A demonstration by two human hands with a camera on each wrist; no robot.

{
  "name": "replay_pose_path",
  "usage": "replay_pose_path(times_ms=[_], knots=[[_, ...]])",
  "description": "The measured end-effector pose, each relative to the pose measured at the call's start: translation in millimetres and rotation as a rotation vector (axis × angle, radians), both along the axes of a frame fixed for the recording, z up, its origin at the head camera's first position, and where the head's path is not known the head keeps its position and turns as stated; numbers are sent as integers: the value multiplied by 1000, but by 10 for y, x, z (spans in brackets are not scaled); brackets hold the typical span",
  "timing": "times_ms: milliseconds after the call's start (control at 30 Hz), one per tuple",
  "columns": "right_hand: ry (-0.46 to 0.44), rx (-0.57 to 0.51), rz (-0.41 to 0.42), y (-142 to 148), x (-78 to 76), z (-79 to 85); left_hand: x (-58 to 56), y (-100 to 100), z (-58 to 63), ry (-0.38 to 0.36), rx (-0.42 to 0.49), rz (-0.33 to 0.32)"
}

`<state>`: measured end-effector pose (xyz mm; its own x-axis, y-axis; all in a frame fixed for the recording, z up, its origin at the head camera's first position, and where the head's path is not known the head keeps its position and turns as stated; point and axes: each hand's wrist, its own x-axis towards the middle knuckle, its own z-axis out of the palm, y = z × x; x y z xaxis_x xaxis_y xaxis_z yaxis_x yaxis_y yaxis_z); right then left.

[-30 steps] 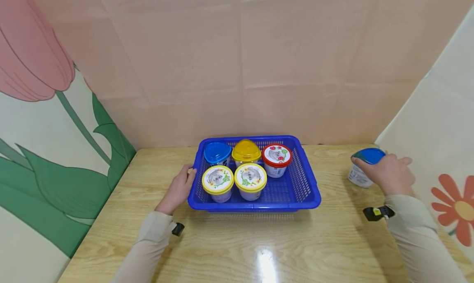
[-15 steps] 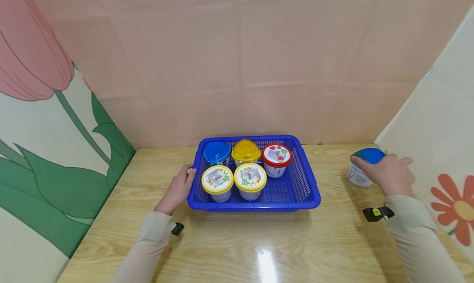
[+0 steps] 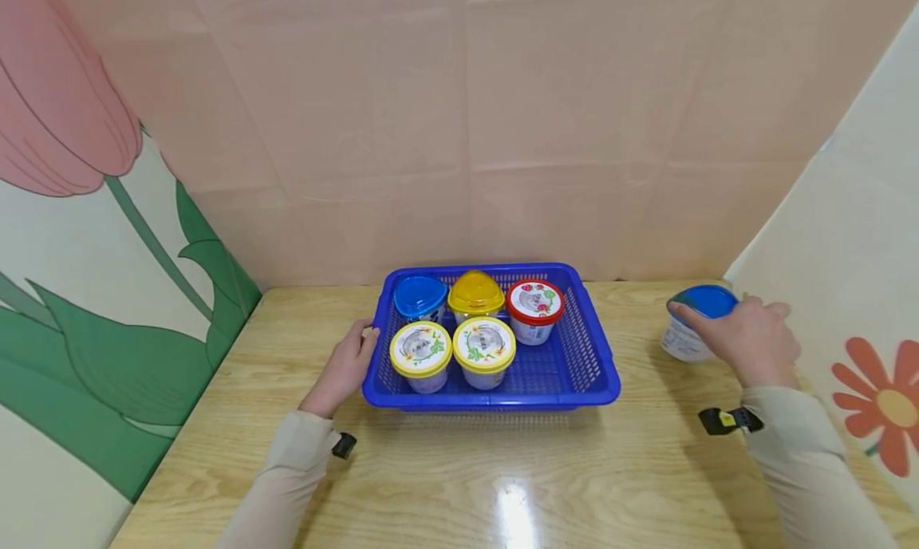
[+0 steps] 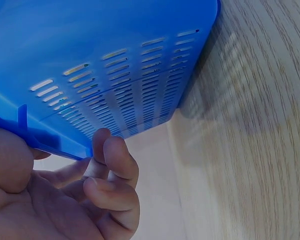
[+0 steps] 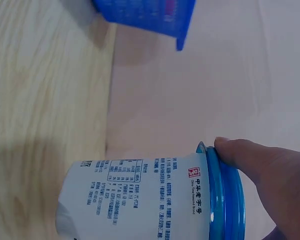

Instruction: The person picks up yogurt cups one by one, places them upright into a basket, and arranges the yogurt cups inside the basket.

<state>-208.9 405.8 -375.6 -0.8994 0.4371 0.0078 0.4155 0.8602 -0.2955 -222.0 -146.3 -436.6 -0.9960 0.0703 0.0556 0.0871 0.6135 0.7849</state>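
Observation:
At the right of the head view, my right hand (image 3: 763, 340) grips a white yogurt cup with a blue lid (image 3: 682, 337) from above, thumb and fingers around the lid. In the right wrist view the thumb presses the lid's edge, and printed text covers the cup (image 5: 135, 200). My left hand (image 3: 343, 369) holds the left rim of a blue plastic basket (image 3: 495, 401), thumb and fingers at its edge in the left wrist view. Inside the basket stand a blue-lidded cup (image 3: 420, 295), a yellow domed-lid cup (image 3: 477, 292), a red-lidded cup (image 3: 536, 303) and two yellow-rimmed cups (image 3: 422, 348).
The basket rests on a wood-grain table (image 3: 445, 469), near a plain pinkish back wall (image 3: 459, 134). A flower-printed panel (image 3: 826, 238) rises close to my right hand, and a tulip-printed panel (image 3: 143, 341) flanks the left side. Bare slatted basket floor shows at the basket's right.
The right hand has shifted slightly left with the blue-lidded cup in its grip, mostly in the last half second. The left hand keeps its hold on the basket.

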Motion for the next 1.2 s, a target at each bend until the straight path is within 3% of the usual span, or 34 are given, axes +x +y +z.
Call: replay_pose_path(times_ms=[267, 833, 1200], knots=[[74, -22, 24, -161, 85, 141, -2, 1, 1, 6, -9, 4], [121, -37, 86, -430, 254, 403, 12, -3, 4, -26, 32, -3], [166, -31, 127, -615, 353, 555, 11, -1, 9, 7, 7, 0]])
